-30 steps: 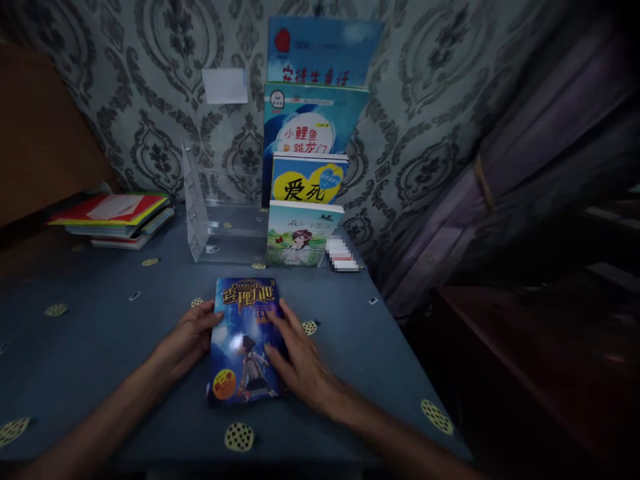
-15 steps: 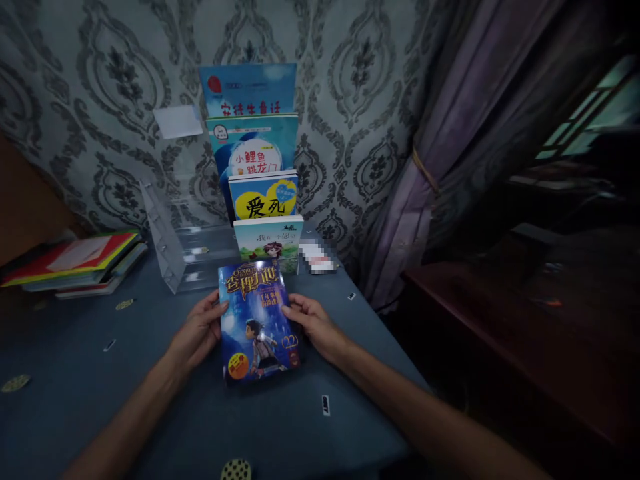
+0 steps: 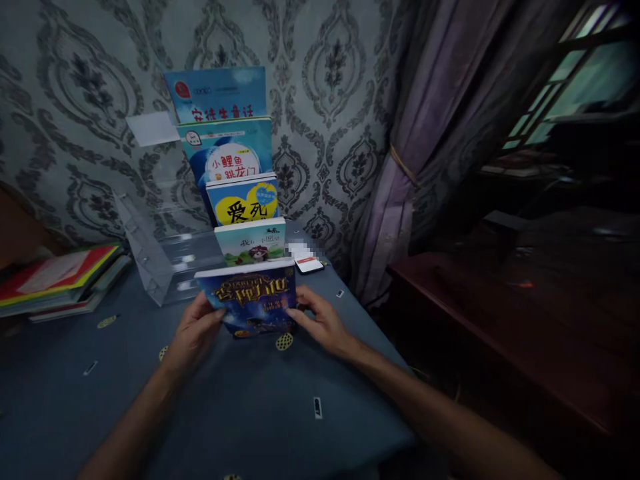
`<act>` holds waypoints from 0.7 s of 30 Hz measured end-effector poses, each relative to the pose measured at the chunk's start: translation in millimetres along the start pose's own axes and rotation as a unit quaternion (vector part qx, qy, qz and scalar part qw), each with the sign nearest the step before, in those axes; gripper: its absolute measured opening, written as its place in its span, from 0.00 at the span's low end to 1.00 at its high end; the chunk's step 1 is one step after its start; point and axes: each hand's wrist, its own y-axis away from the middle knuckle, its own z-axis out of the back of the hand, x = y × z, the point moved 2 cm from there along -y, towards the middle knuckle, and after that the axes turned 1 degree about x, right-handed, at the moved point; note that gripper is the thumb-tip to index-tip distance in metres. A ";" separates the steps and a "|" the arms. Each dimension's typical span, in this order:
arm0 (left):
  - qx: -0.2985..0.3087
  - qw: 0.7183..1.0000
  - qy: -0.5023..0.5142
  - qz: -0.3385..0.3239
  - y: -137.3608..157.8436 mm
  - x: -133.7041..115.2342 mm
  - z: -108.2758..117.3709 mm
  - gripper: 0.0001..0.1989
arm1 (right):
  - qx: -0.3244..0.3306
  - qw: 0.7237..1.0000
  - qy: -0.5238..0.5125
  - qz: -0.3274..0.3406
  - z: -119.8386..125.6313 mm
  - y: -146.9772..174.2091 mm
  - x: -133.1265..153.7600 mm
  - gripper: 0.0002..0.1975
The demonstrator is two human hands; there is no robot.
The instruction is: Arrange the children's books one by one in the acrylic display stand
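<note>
Between my two hands is a dark blue book [image 3: 255, 300] with gold lettering, tilted back so its white top page edge shows. My left hand [image 3: 197, 327] grips its left edge, thumb on the cover. On the opposite edge my right hand [image 3: 323, 320] is closed the same way. Just behind it, a clear tiered rack [image 3: 150, 260] holds books in steps: a pale green one [image 3: 253, 243], a blue and yellow one [image 3: 245, 202], a teal one [image 3: 230, 147] and a tall blue one [image 3: 220, 90]. The held book hides the rack's lower front.
A phone [image 3: 309, 262] lies right of the rack. Left, a stack of books [image 3: 65, 280] sits on the blue-covered table [image 3: 240, 413]. A white card [image 3: 151, 128] stands up behind the rack. Right of the table are a tied purple curtain [image 3: 400, 167] and a dark red surface [image 3: 490, 327].
Both hands have tipped the blue book more upright, its top edge now showing, close in front of the rack. The view has shifted to the right.
</note>
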 end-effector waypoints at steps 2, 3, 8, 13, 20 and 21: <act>0.015 0.999 -0.046 0.002 4.9 7.9 5.6 0.17 | -0.001 1.000 0.019 0.011 0.6 6.4 -1.6 0.12; 0.028 0.996 -0.080 0.003 6.5 10.2 7.9 0.17 | -0.003 1.000 0.026 0.016 0.9 8.7 -2.2 0.11; 0.097 0.952 -0.289 -0.024 5.1 -0.8 14.7 0.18 | -0.007 0.998 0.056 0.024 3.2 9.4 -1.6 0.11; 0.149 0.873 -0.463 -0.033 -4.6 -23.6 18.4 0.18 | -0.005 0.997 0.078 0.020 6.0 1.5 1.7 0.11; 0.184 0.853 -0.487 -0.047 -21.5 -32.7 15.4 0.19 | -0.009 0.995 0.096 0.009 10.0 -12.8 -0.3 0.11; 0.181 0.853 -0.487 -0.052 -25.2 -32.6 15.7 0.19 | -0.012 0.995 0.100 0.011 11.2 -17.2 -1.7 0.11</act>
